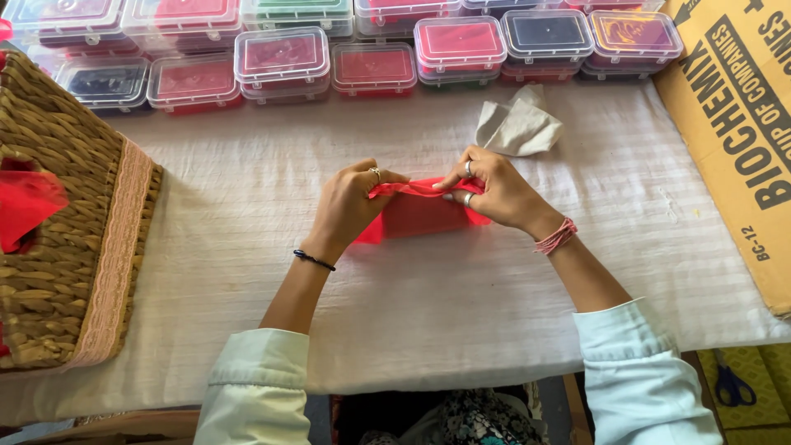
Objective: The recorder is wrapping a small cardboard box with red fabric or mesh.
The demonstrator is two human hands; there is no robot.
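Observation:
A piece of red cloth (420, 213) lies on the white table cover (428, 288) in the middle of the view. My left hand (350, 206) pinches its upper left edge, with a ring on one finger and a dark band at the wrist. My right hand (498, 194) pinches the upper right edge, wearing rings and a pink thread bracelet. Both hands pull the top edge of the cloth taut between them. A folded grey cloth (519, 124) lies just beyond my right hand.
Rows of clear plastic boxes (284, 58) with red, dark and green contents line the far edge. A woven basket (66, 222) holding red fabric stands at the left. A cardboard box (737, 124) lies at the right. Blue scissors (729, 383) sit lower right.

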